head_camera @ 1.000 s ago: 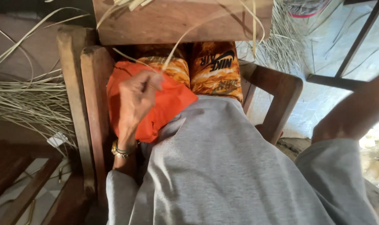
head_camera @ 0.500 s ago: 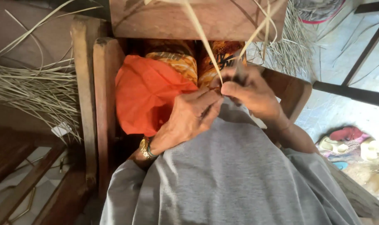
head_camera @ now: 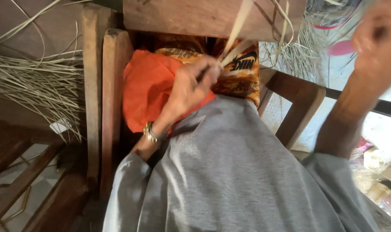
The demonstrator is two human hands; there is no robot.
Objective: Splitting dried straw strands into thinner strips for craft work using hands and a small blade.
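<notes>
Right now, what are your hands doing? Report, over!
Left hand pinching pale cane strips over the orange cloth. Right hand raised high, blurred, grip unclear. Wooden frame just above; nothing blocking the strips.

Single head-worn view, angled steeply downward and close in, over the wearer's grey-clad lap (head_camera: 230,172) toward the wooden frame (head_camera: 109,107) directly ahead.

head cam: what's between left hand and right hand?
Head view: left hand pinches pale strips by an orange cloth. Between it and the raised, blurred right hand lie a patterned orange-brown fabric and a wooden frame arm.
</notes>
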